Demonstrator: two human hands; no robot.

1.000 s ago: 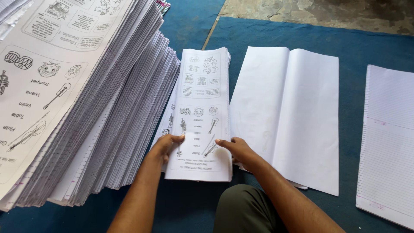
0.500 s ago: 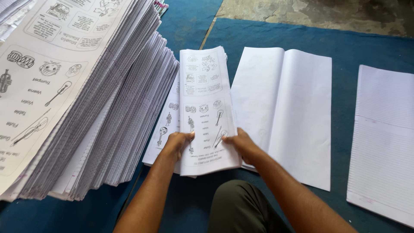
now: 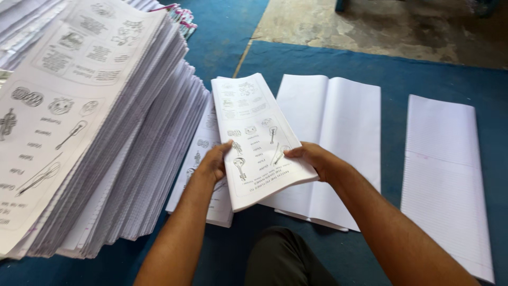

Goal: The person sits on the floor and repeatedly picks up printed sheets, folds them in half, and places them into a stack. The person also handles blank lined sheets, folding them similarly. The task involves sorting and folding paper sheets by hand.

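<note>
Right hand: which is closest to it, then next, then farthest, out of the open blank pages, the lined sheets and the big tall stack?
1. Open blank pages, just beside the right hand.
2. Lined sheets, far right.
3. Big tall stack, far left.

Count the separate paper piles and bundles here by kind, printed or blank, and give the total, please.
Printed picture worksheets: 3, namely the tall stack, the low pile, and the bundle gripped by the left hand and right hand.
Blank or ruled sheets: 2, the folded sheets and the ruled pile.
Total: 5

head view, looking down, close, floor-level
</note>
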